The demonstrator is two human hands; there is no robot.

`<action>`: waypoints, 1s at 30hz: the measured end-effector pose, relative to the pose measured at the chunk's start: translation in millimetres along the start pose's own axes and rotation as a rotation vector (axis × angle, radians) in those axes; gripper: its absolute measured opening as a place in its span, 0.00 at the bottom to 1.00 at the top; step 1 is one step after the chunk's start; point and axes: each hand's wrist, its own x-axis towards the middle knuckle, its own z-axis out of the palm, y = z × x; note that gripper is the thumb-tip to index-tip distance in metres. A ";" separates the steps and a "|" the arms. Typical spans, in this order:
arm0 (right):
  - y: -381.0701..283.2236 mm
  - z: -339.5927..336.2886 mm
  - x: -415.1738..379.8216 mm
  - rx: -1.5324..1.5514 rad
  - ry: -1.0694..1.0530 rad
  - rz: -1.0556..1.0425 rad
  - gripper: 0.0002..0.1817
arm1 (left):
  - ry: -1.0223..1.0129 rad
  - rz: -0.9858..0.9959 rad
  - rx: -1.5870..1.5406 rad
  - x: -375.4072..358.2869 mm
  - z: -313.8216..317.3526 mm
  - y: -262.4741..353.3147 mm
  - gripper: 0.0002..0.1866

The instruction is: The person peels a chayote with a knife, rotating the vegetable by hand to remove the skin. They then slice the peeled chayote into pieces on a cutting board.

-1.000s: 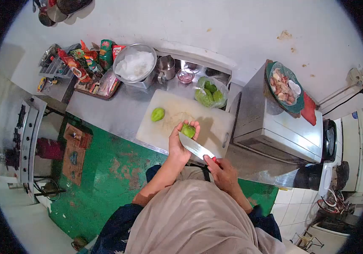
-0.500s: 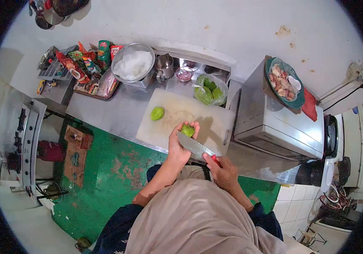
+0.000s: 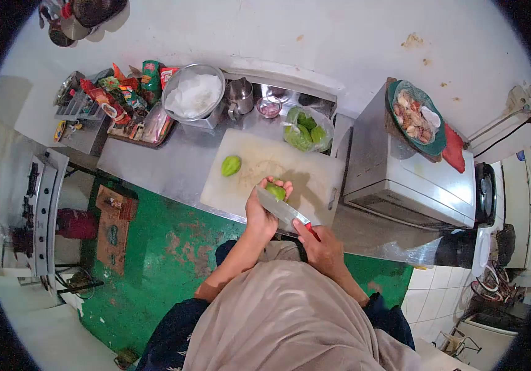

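My left hand point(image 3: 258, 211) is closed around a green chayote point(image 3: 276, 191), held over the near part of the white cutting board point(image 3: 221, 193). In my right hand point(image 3: 323, 243) is the red handle of a kitchen knife point(image 3: 282, 209). Its broad blade slants across my left palm, right at the near side of the chayote. A second whole chayote point(image 3: 231, 165) lies on the left of the board. Behind the board stands a clear plastic bag point(image 3: 323, 117) with several green chayotes in it.
Along the steel counter's point(image 3: 135, 149) back are a bowl of white contents point(image 3: 195, 94), a metal jug point(image 3: 239, 96) and a small glass bowl point(image 3: 269, 107). Food packets point(image 3: 107, 102) crowd the left. To the right, a plate of meat pieces point(image 3: 415, 117) sits on a microwave-like appliance point(image 3: 411, 185).
The knife blade has shifted slightly up and left over my left hand, and my right hand has come a little closer with it. The chayote stays in my left hand.
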 end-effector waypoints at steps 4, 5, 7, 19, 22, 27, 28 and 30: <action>0.4 3.4 0.5 0.042 0.003 -0.001 0.25 | 0.006 -0.024 0.050 1.1 1.9 2.6 0.09; -0.1 3.4 0.8 0.051 -0.008 0.009 0.25 | 0.009 -0.028 0.073 1.4 2.4 3.1 0.09; -1.4 2.1 1.8 0.069 -0.030 0.029 0.25 | -0.005 -0.033 0.122 3.0 -0.3 1.7 0.09; 6.2 -11.1 9.0 0.465 -0.144 0.290 0.24 | 0.033 -0.108 0.218 4.7 -2.5 -2.5 0.12; 7.3 -9.4 -0.9 0.318 -0.185 0.162 0.25 | -0.024 -0.113 0.150 7.6 -12.5 -2.1 0.11; 9.8 -5.0 -8.6 0.184 -0.187 0.113 0.25 | -0.004 -0.130 0.246 6.9 -9.2 2.7 0.10; 9.8 -4.9 -9.1 0.166 -0.172 0.096 0.26 | 0.013 -0.127 0.265 5.7 -7.2 2.6 0.10; 9.9 -6.4 -8.5 0.186 -0.147 0.091 0.26 | 0.045 -0.120 0.301 4.2 -3.2 2.1 0.10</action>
